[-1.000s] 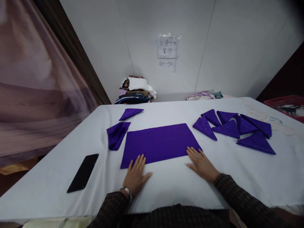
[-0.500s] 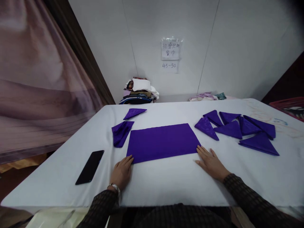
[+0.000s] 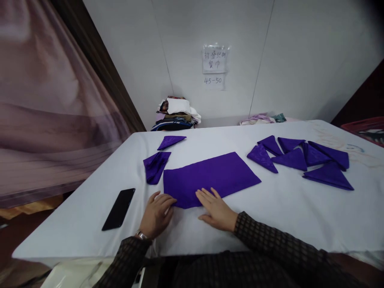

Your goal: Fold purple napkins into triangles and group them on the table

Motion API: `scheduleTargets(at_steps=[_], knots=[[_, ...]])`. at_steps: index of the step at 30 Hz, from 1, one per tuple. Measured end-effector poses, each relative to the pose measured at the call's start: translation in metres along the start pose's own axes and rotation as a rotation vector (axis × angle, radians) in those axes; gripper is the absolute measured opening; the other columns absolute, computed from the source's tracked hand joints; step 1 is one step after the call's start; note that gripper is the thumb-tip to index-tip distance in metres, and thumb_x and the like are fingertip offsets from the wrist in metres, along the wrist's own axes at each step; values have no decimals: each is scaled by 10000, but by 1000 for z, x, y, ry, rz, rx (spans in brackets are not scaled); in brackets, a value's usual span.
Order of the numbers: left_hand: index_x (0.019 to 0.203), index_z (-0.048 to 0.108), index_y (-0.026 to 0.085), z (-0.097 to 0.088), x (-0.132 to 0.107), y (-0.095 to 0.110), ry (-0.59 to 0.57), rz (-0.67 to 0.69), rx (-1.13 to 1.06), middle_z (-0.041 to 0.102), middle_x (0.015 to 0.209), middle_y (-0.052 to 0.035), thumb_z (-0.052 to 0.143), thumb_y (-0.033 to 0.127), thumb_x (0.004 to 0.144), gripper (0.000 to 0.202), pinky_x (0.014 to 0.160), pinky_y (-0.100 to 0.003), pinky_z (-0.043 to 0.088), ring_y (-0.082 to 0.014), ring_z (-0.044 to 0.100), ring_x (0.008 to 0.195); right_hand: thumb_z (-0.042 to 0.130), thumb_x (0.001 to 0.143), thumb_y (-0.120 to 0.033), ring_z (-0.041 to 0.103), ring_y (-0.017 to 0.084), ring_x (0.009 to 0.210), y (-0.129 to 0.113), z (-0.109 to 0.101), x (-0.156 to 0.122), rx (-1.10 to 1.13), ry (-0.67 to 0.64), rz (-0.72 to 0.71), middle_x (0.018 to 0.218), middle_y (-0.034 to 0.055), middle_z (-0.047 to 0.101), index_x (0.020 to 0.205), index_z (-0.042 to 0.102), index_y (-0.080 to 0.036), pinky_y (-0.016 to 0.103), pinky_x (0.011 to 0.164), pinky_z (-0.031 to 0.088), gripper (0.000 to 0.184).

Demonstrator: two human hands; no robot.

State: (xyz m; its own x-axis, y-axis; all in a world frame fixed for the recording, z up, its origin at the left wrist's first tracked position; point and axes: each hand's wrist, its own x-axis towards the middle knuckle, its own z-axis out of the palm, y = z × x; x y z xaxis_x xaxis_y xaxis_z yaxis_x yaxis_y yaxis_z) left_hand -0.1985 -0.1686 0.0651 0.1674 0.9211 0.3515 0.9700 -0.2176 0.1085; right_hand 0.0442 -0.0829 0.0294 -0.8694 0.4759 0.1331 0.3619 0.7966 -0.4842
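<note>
A purple cloth napkin [image 3: 210, 174], folded to a rectangle, lies slightly askew on the white-covered table. My left hand [image 3: 157, 214], with a bracelet at the wrist, is closed on its near left corner, where the cloth edge slants. The pinched bit of cloth is hidden under the fingers. Flat on the near edge, just right of that corner, rests my right hand [image 3: 214, 208], fingers stretched out and thumb apart. A second purple napkin [image 3: 156, 168], loosely folded, sits beyond the left hand. Behind it is a purple folded triangle [image 3: 171, 141].
Several purple folded triangles [image 3: 291, 159] are grouped at the right of the table. A black phone [image 3: 119, 209] lies at the left. Stacked clothes [image 3: 175, 114] and other fabrics [image 3: 259, 119] are by the wall, under handwritten paper notices [image 3: 214, 64]. A curtain [image 3: 60, 104] hangs at left.
My right hand has slid left from the napkin's right corner to near its left corner. My left hand has moved slightly right, and the napkin's near left corner has shifted and turned.
</note>
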Motion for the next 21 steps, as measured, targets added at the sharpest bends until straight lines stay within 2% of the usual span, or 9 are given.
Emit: scheduleTargets(at_steps=[4, 5, 7, 9, 11, 14, 17, 19, 21], knots=[[977, 659, 237, -16, 6, 44, -70, 87, -183, 688, 849, -33, 445, 191, 814, 273, 866, -380, 448, -166, 616, 800, 581, 793, -415, 278, 258, 1343, -27, 13, 3, 239, 53, -6, 1457, 155, 326, 1459, 156, -145, 483, 1098, 164, 835], [987, 659, 236, -18, 8, 54, -91, 95, -233, 686, 847, -38, 449, 189, 811, 278, 816, -360, 466, -170, 613, 796, 571, 803, -392, 350, 259, 1302, -30, 15, -1, 313, 80, 8, 1419, 156, 392, 1445, 211, -142, 474, 1078, 218, 777], [998, 661, 244, -22, 15, 69, -153, 86, -350, 689, 863, -40, 463, 205, 812, 274, 764, -334, 475, -177, 613, 812, 500, 854, -346, 519, 239, 1131, -30, 16, -11, 488, 100, 44, 1247, 113, 571, 1336, 429, -155, 420, 981, 358, 523], [1047, 651, 258, -26, 28, 75, -267, 34, -514, 695, 911, -32, 497, 267, 820, 275, 769, -316, 478, -178, 617, 840, 436, 895, -341, 603, 195, 877, -26, 12, -25, 696, 58, 99, 960, 38, 676, 1069, 632, -163, 339, 814, 450, 317], [1125, 619, 257, -27, 46, 71, -425, -43, -710, 694, 960, -30, 530, 361, 820, 334, 784, -302, 480, -177, 622, 860, 457, 890, -390, 577, 151, 675, -21, 4, -41, 907, -7, 186, 722, -13, 649, 809, 671, -151, 287, 678, 458, 331], [1157, 602, 213, -16, 82, 51, -660, -134, -1002, 693, 989, -51, 533, 465, 815, 431, 829, -306, 468, -187, 625, 907, 576, 826, -418, 570, 137, 628, -12, -12, -60, 1195, 20, 340, 662, -18, 637, 725, 657, -138, 288, 680, 464, 308], [1083, 643, 179, 9, 115, 28, -850, -298, -1244, 687, 1041, -83, 520, 547, 802, 479, 858, -314, 458, -205, 620, 970, 626, 805, -374, 633, 166, 742, 4, -30, -69, 1491, 239, 494, 783, 23, 689, 841, 665, -148, 335, 807, 476, 233], [1010, 669, 160, 27, 131, 18, -847, -455, -1385, 700, 994, -91, 524, 598, 778, 517, 831, -309, 468, -209, 627, 948, 619, 812, -355, 655, 185, 796, 24, -42, -68, 1626, 441, 599, 843, 43, 705, 911, 652, -166, 362, 842, 486, 215], [962, 675, 142, 45, 143, 15, -794, -541, -1500, 709, 929, -103, 488, 670, 758, 595, 810, -318, 477, -216, 636, 915, 597, 823, -333, 664, 200, 838, 50, -51, -65, 1665, 612, 713, 884, 56, 711, 948, 633, -181, 375, 852, 502, 201]])
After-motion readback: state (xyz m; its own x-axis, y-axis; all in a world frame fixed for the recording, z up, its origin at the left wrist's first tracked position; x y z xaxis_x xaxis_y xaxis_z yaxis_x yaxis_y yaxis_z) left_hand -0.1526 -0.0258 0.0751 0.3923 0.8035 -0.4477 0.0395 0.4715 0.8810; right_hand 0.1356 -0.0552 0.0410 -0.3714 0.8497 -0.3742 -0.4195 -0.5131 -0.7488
